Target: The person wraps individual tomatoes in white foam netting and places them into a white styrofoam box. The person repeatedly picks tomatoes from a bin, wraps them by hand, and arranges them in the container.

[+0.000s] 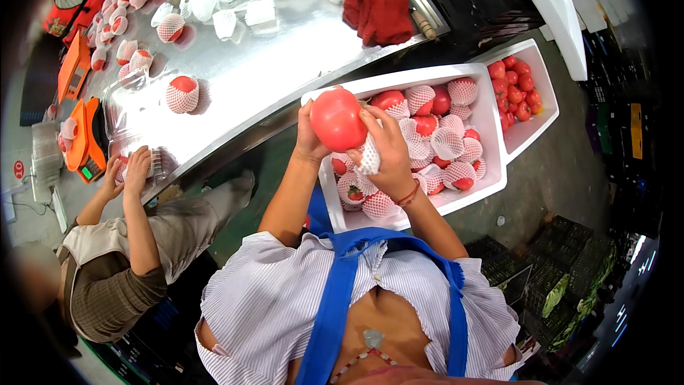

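Clasping a bare red tomato (337,119) from both sides

At eleven o'clock stretched a metal table (249,82). Between two and three o'clock sat a white foam box (467,203), holding netted tomatoes (463,91). Just past twelve, a bunched red cloth (377,14) lay on the table. The left hand (306,137) curled its fingers round the tomato's nine o'clock side; the right hand (388,153) pressed against its three o'clock side. The tomato was held at twelve o'clock, near the box's corner. A white net (369,158) hung by the right thumb.
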`<state>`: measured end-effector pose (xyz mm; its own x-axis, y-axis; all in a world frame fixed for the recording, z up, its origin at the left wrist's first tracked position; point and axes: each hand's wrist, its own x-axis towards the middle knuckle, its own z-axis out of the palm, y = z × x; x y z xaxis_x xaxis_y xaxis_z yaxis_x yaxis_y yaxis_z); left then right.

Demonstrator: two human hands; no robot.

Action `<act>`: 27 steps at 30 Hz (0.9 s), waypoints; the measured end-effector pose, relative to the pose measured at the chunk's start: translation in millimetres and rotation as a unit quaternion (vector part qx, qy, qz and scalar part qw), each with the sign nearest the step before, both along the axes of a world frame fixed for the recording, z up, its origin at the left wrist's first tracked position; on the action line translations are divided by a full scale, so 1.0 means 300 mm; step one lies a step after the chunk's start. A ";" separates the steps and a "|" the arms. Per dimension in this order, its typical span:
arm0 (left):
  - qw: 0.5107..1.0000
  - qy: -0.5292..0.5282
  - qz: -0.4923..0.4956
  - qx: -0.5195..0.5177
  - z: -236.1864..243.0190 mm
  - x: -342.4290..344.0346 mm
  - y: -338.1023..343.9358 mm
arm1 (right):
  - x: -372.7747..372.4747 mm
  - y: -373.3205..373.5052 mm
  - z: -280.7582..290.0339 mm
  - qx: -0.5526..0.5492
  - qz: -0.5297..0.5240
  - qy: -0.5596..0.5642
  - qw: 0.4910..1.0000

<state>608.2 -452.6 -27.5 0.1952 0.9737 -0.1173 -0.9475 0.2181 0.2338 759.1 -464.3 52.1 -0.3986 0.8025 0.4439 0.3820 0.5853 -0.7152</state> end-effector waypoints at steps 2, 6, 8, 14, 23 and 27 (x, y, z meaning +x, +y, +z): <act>0.998 0.061 -0.001 -0.024 0.033 0.022 0.001 | 0.013 -0.003 0.003 0.021 -0.007 -0.029 0.999; 0.997 0.073 -0.025 0.025 0.030 0.069 0.016 | 0.071 0.007 0.017 0.056 0.013 -0.080 0.995; 0.996 0.070 -0.030 0.035 0.033 0.088 0.017 | 0.101 0.005 0.006 0.075 0.014 -0.079 0.994; 0.979 0.177 -0.048 -0.089 0.020 0.161 0.026 | 0.202 0.012 -0.058 0.008 -0.039 -0.004 0.999; 0.888 0.378 -0.248 0.080 0.144 0.588 0.049 | 0.693 0.066 -0.282 -0.468 -0.075 0.689 0.548; 0.853 0.386 -0.320 0.149 0.152 0.653 0.041 | 1.041 0.183 -0.418 -0.388 -0.016 0.788 0.477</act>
<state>804.2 -440.4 18.1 0.6739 0.7062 -0.2171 -0.1964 0.4546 0.8688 1071.5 -409.5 -73.4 -0.0433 0.9636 -0.2638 -0.9890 -0.0787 -0.1249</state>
